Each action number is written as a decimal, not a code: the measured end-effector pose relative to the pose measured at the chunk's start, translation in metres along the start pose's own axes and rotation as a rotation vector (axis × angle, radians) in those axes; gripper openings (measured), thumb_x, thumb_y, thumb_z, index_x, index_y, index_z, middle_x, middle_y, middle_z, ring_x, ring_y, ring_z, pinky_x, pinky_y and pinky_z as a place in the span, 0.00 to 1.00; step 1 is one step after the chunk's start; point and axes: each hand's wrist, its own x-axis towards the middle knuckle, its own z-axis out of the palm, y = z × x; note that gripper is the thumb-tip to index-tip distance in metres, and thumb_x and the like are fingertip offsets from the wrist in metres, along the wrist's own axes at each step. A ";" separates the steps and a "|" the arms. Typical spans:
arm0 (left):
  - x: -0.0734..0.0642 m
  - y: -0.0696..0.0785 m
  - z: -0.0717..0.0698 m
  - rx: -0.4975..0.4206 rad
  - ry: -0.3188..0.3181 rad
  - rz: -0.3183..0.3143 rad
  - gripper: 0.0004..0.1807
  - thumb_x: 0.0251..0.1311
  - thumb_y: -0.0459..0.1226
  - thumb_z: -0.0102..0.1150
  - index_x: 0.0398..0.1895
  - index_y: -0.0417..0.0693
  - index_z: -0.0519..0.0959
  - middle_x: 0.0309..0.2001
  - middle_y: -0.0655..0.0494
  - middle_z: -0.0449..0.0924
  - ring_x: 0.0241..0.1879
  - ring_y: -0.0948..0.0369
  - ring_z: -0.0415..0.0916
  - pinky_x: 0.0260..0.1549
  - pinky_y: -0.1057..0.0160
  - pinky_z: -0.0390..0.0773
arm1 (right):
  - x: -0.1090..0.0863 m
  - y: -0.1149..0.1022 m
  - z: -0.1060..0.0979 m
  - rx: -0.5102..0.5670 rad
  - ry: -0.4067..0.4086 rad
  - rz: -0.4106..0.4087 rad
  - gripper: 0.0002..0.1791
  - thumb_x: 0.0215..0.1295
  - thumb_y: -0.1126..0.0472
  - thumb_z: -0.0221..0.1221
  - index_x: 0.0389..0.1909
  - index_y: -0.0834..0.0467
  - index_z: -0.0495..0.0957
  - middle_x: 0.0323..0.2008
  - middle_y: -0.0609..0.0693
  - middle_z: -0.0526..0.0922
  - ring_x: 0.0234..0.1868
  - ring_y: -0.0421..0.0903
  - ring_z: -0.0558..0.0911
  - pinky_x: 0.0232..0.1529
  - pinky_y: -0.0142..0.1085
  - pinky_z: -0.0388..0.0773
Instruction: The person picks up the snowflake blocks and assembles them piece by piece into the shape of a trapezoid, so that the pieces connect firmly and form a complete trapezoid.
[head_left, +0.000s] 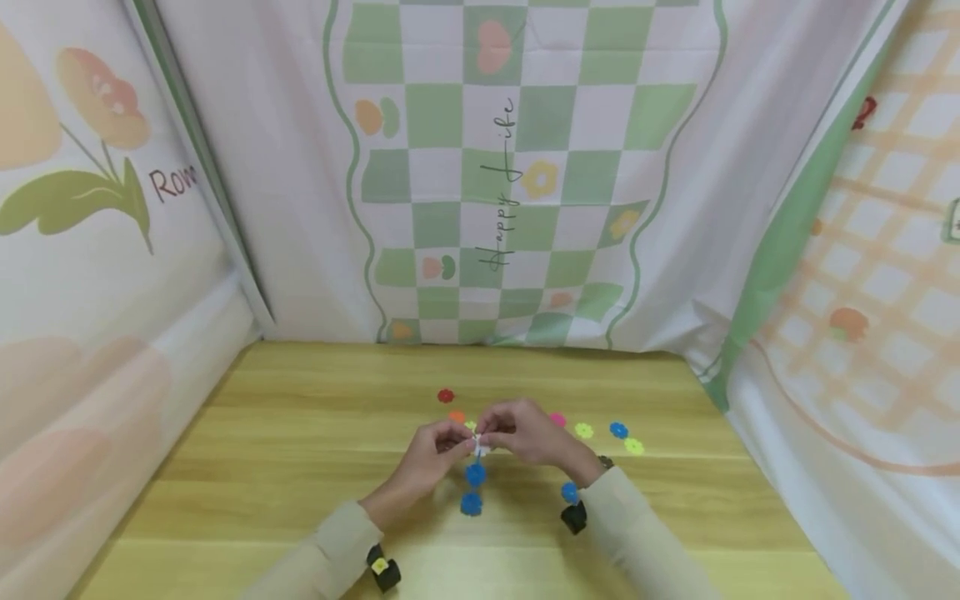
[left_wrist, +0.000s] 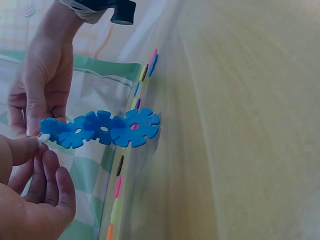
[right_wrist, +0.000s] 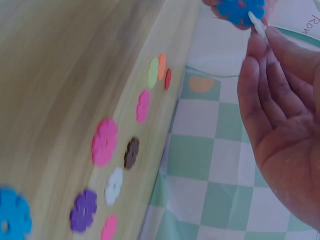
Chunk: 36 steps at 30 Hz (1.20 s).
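Note:
A chain of three blue snowflake discs [left_wrist: 102,129] hangs from my hands over the wooden table [head_left: 300,467]; in the head view the blue chain [head_left: 474,487] dangles toward me. My left hand [head_left: 463,443] pinches the chain's top end with thumb and fingers. My right hand [head_left: 489,437] pinches a small white disc [right_wrist: 257,25] at that same end, touching the top blue disc [right_wrist: 240,10]. The white disc [left_wrist: 44,137] sits right at my left thumb tip. The exact joint is hidden by fingers.
Loose discs lie on the table beyond my hands: red [head_left: 446,396], orange [head_left: 456,417], pink [head_left: 557,419], yellow-green [head_left: 583,430], blue [head_left: 618,430], plus another blue disc [head_left: 570,492] by my right wrist. Printed cloth walls [head_left: 525,183] enclose three sides.

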 end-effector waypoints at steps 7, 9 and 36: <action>-0.001 -0.001 0.000 -0.023 0.014 -0.039 0.07 0.74 0.38 0.63 0.47 0.43 0.83 0.44 0.50 0.86 0.45 0.56 0.84 0.48 0.65 0.86 | -0.010 0.012 -0.024 -0.157 -0.037 0.104 0.10 0.75 0.59 0.65 0.51 0.57 0.86 0.45 0.48 0.91 0.46 0.43 0.89 0.49 0.33 0.87; -0.001 -0.002 0.000 -0.041 0.024 -0.054 0.07 0.74 0.37 0.63 0.47 0.42 0.82 0.45 0.50 0.85 0.45 0.57 0.83 0.49 0.65 0.86 | -0.013 0.017 -0.031 -0.215 -0.036 0.127 0.11 0.73 0.59 0.66 0.51 0.59 0.86 0.44 0.49 0.90 0.45 0.42 0.88 0.48 0.33 0.86; -0.005 -0.006 -0.001 -0.135 0.036 -0.087 0.09 0.74 0.36 0.62 0.49 0.40 0.80 0.44 0.52 0.83 0.46 0.56 0.83 0.51 0.61 0.87 | -0.032 0.055 -0.013 -0.224 0.047 0.243 0.05 0.67 0.62 0.71 0.36 0.53 0.83 0.33 0.43 0.86 0.36 0.39 0.83 0.39 0.30 0.84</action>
